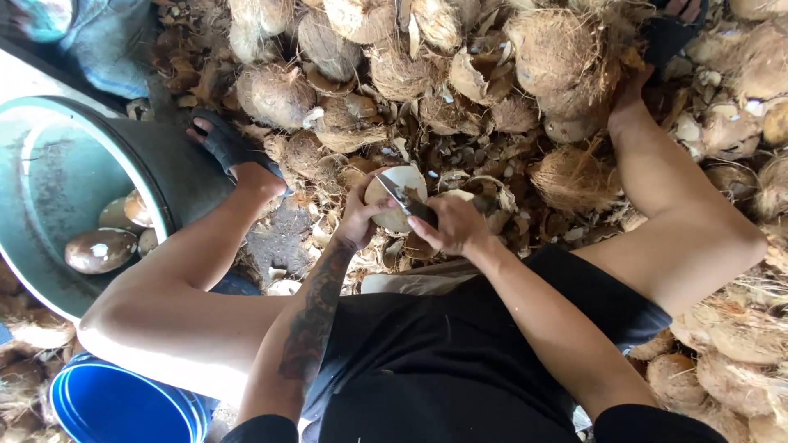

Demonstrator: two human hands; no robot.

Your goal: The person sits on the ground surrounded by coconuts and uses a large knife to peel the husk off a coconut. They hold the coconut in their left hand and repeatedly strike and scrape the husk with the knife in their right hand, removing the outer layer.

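The left hand (357, 220) cups a pale peeled coconut (392, 197) at centre; the right hand (451, 226) grips a knife (404, 199) on it. A slip could cut the left fingers.

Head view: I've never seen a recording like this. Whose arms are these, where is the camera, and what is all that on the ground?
There is only one picture, taken by a camera worn on a person's head and looking straight down. So the arms and bent legs belong to the wearer, who sits low with knees apart, wearing dark sandals.

The left hand cradles a pale, partly peeled coconut. The right hand grips a knife whose blade lies against the coconut.

The ground ahead is covered by a heap of brown husked coconuts, broken shell and fibre. On the wearer's left stands a large grey tub holding several smooth brown peeled coconuts. Near the left knee sits a blue bucket; its contents cannot be seen.
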